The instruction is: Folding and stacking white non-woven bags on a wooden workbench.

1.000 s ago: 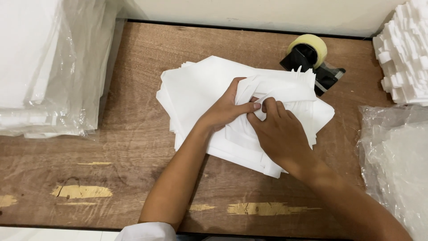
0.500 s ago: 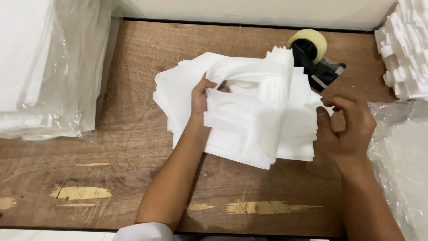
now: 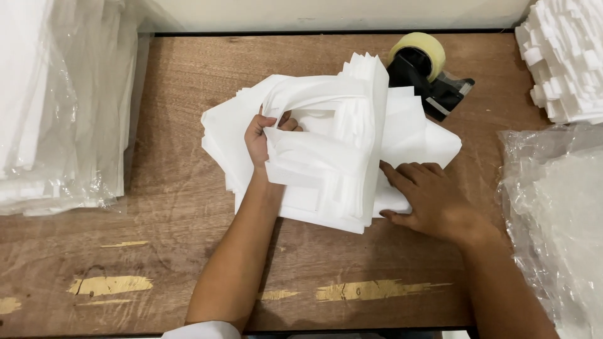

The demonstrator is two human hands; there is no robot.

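Note:
A thick stack of white non-woven bags (image 3: 326, 150) lies in the middle of the wooden table (image 3: 176, 251). My left hand (image 3: 262, 135) grips the stack's left side through the handle cut-out, lifting and folding the upper layers. My right hand (image 3: 427, 198) rests flat with fingers spread against the lower right edge of the stack, pressing on the sheets there. The top of the stack stands up as a fanned ridge near the centre.
A tape dispenser with a yellowish roll (image 3: 422, 59) sits just behind the stack. Clear plastic-wrapped white piles (image 3: 56, 107) fill the left side. More white stacked pieces (image 3: 565, 56) are at the back right, and crumpled clear plastic (image 3: 559, 213) lies at the right edge.
My right hand left the top of the stack, swung out to the right, then came down flat at its lower right edge. My left hand hooked the handle opening and lifted the layers.

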